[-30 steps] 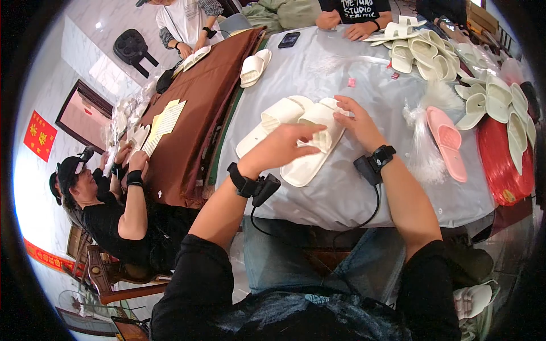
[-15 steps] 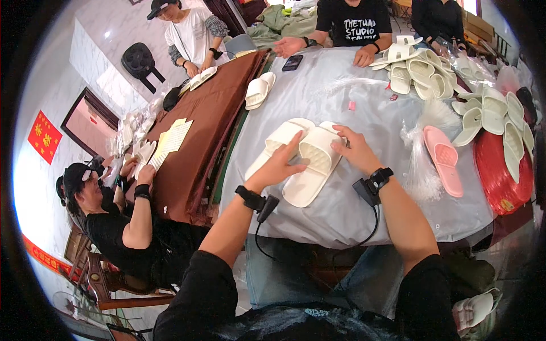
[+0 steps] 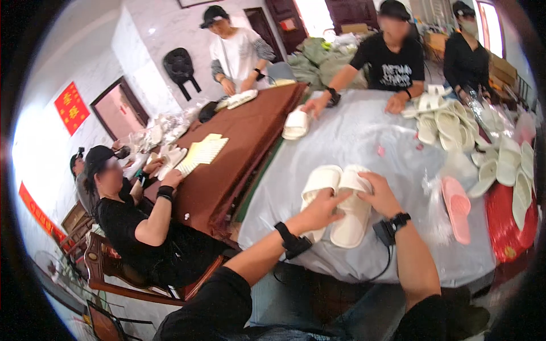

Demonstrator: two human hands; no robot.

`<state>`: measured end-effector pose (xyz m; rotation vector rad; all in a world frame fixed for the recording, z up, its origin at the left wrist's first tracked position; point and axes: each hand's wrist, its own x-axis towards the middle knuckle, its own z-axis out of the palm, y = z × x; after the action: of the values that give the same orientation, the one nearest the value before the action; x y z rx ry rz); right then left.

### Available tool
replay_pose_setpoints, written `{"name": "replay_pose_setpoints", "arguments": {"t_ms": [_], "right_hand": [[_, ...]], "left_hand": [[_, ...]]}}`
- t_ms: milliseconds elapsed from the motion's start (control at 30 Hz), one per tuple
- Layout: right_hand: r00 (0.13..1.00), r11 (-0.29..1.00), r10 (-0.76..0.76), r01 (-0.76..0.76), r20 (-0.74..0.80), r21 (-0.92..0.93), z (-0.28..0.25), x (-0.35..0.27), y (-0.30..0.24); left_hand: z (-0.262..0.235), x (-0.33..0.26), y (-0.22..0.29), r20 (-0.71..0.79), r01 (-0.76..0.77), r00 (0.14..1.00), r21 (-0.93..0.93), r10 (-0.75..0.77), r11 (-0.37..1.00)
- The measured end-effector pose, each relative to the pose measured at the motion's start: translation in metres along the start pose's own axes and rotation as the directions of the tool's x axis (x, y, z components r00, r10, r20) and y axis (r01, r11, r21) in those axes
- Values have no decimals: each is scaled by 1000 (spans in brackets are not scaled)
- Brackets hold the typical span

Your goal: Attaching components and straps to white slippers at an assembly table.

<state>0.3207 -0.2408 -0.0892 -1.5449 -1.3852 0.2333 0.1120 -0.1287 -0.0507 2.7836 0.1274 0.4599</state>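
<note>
A pair of off-white slippers lies side by side on the grey-covered table before me, toes pointing away. Over the inner side of the left slipper (image 3: pixel 319 181) reaches my left hand (image 3: pixel 322 211), its fingers and thumb spread toward the other slipper; it hides part of the left sole. My right hand (image 3: pixel 381 196) is at the strap of the right slipper (image 3: pixel 349 228), with fingers over the strap's outer side and the thumb near its opening. Both of my wrists wear black bands with small boxes.
A pink slipper (image 3: pixel 456 207) lies on clear plastic at the right, beside a red wrapped bundle (image 3: pixel 511 227) and piled pale slippers (image 3: pixel 449 128). Across the table a co-worker's hand touches another white slipper pair (image 3: pixel 297 124). People work at the brown table (image 3: pixel 244 145) on the left.
The view has tilted up and shifted left. My left hand has moved from the left slipper's strap toward the gap between the slippers. The co-worker opposite has reached to the far white pair.
</note>
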Motion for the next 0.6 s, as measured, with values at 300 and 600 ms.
{"name": "replay_pose_setpoints", "arguments": {"t_ms": [300,600], "right_hand": [[995,995,65,-70,71,68,-3,2,-13],[996,999,48,-49,76,16,2,4,-5]], "left_hand": [[28,4,-14,-217,89,974,96,-67,991],[30,7,-10,-257,158,959,132,-120,979]]}}
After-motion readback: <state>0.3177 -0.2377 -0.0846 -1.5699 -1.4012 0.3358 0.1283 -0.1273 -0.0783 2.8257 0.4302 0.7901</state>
